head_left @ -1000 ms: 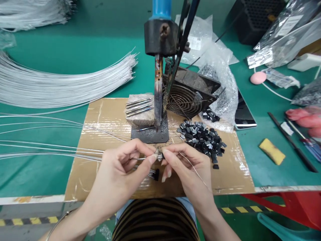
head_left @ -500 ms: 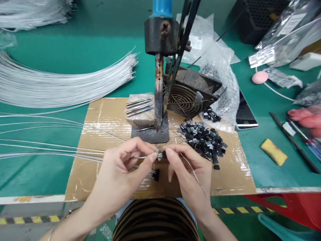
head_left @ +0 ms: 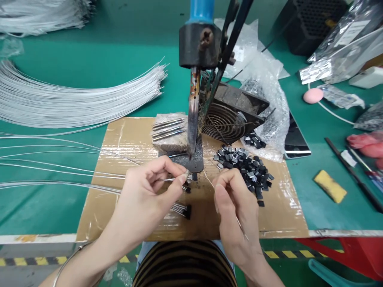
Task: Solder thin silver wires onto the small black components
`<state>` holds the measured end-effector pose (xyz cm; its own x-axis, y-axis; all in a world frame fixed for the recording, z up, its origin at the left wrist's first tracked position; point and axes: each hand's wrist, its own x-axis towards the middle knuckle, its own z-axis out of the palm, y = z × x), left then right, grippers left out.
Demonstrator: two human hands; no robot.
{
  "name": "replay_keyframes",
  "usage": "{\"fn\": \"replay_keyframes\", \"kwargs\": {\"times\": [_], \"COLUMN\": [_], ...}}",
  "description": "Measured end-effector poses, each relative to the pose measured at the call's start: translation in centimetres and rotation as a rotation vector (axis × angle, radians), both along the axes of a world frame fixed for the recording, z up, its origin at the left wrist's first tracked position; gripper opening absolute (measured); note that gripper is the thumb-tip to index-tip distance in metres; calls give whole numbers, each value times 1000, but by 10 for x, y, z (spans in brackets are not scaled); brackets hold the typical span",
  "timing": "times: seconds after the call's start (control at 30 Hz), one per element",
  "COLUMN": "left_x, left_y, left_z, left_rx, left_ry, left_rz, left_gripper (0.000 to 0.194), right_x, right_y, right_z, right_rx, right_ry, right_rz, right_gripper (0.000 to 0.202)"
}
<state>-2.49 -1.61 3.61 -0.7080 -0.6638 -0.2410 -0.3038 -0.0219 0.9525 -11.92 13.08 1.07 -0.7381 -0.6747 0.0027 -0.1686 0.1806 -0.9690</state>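
My left hand [head_left: 152, 191] is closed in a pinch on a thin grey cable [head_left: 169, 179] whose end carries a small black connector [head_left: 194, 176]. The connector sits just past the fingertips, below the tip of an upright soldering iron [head_left: 194, 103] and apart from it. In the fingers of my right hand [head_left: 237, 203] is a length of thin solder wire [head_left: 208, 179], its free end pointing up and left toward the connector. Below my left fingertips, more cable ends with black connectors [head_left: 187, 211] lie on the cardboard [head_left: 203, 223].
A heap of black connectors [head_left: 245, 169] lies to the right, beside a dark fan [head_left: 227, 121]. Metal soldering tips [head_left: 167, 129] rest on a pale block. Grey cable bundles [head_left: 89, 105] spread leftward. A yellow sponge [head_left: 330, 186] and a phone-like slab [head_left: 296, 139] lie right.
My right hand has let go of the connector and moved right and down, with the solder wire now extending from its fingers. My left hand stays near the iron, still pinching the cable.
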Motion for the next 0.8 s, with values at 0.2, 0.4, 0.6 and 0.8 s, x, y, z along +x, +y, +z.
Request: {"fn": "replay_keyframes", "kwargs": {"times": [0.2, 0.4, 0.6, 0.8], "left_x": [-5, -9, -16, -18], "left_y": [-7, -14, -18, -19], "left_z": [1, 4, 7, 10], "left_rx": [-19, -44, -72, -98], "left_ry": [-20, -45, -13, 0], "left_rz": [4, 20, 32, 56], "left_gripper": [9, 9, 9, 7], "right_x": [-8, -7, -8, -12], "right_y": [-7, -20, -24, -25], "right_z": [7, 15, 16, 17], "right_rx": [-135, -188, -187, -188], "right_ry": [-140, -257, -278, -238], "right_rz": [73, -3, -40, 0], "right_gripper": [16, 15, 15, 16]}}
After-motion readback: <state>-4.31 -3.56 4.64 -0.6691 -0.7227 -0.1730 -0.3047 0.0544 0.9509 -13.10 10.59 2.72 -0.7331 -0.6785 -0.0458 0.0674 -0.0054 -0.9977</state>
